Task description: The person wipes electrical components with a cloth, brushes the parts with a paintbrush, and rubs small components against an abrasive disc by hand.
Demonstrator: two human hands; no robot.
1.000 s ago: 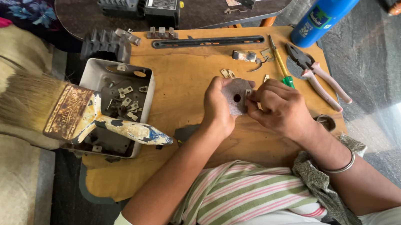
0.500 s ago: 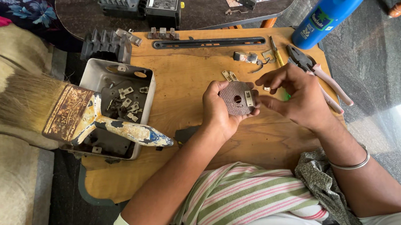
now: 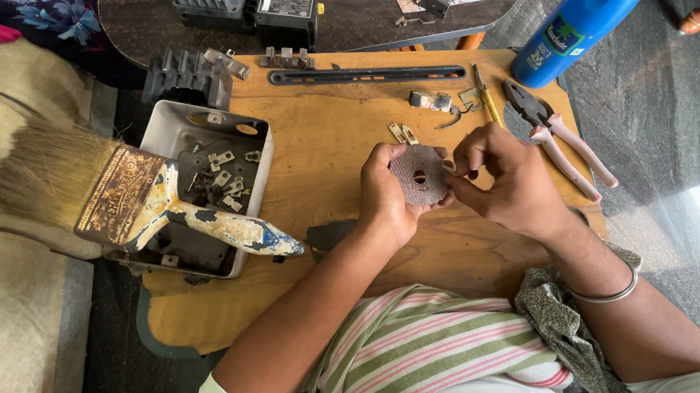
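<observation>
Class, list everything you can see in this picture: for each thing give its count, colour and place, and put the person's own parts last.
Wooden board: one, tan, under the work.
Small plate: one, grey-brown with a centre hole, held between both hands.
Paintbrush: one, pale bristles, chipped handle, across the tray.
Metal tray: one, grey, left on the board, holding small metal parts.
Pliers: one, pink handles, right on the board.
Screwdriver: one, yellow, beside the pliers.
Black bar: one, at the board's far edge.
Bottle: one, blue, upper right.
Cloth: one, grey, on the lap.
Bangle: one, silver, right wrist.
Left hand: holds the plate.
Right hand: fingers at the plate's edge.
</observation>
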